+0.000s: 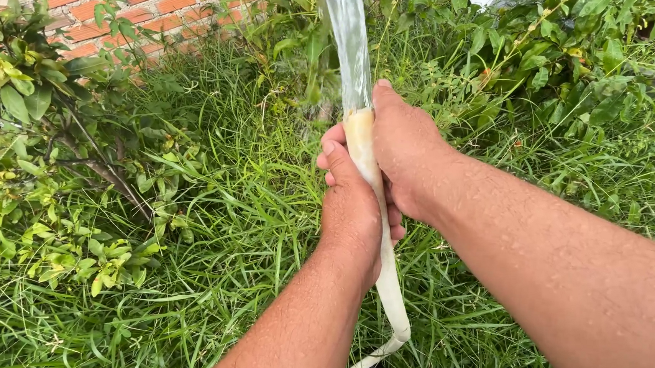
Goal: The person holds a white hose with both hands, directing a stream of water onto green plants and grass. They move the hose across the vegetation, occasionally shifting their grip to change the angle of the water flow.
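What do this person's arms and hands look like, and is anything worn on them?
Both arms are bare from the hands back to the edge of the picture: no sleeves, gloves, watch, rings or bands show. The left hand and right hand are uncovered. The forearms carry fine hairs and look dotted with small droplets, most clearly on the right forearm. No markings or tattoos are visible.

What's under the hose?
Long grass lies under the pale hose, which both hands grip. The ground itself is hidden by the grass.

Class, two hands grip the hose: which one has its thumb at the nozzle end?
The right hand; its thumb presses where water leaves the hose. The left hand grips lower.
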